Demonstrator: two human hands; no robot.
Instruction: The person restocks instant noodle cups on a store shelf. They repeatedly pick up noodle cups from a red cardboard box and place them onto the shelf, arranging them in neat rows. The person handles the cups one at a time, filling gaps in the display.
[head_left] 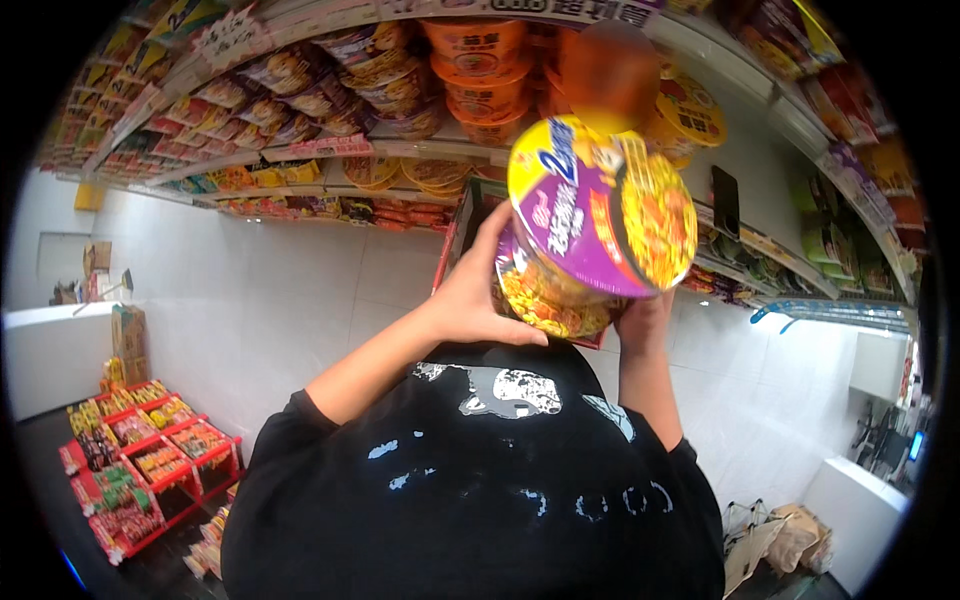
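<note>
In front of my chest I hold two instant noodle tubs, one against the other. The nearer-facing tub has a purple and yellow lid with noodles pictured on it. A second noodle tub shows below it, mostly covered. My left hand wraps the left side, thumb along the lower tub. My right hand supports the right side from below; its fingers are largely hidden by the tubs. Behind them is part of a red-edged container, which sits low near the shelf.
Ahead, shelves hold orange noodle tubs, purple tubs and yellow tubs. A blurred orange-brown round thing is above my tubs. A dark phone-like slab lies at the right shelf. A red snack display stands on the left.
</note>
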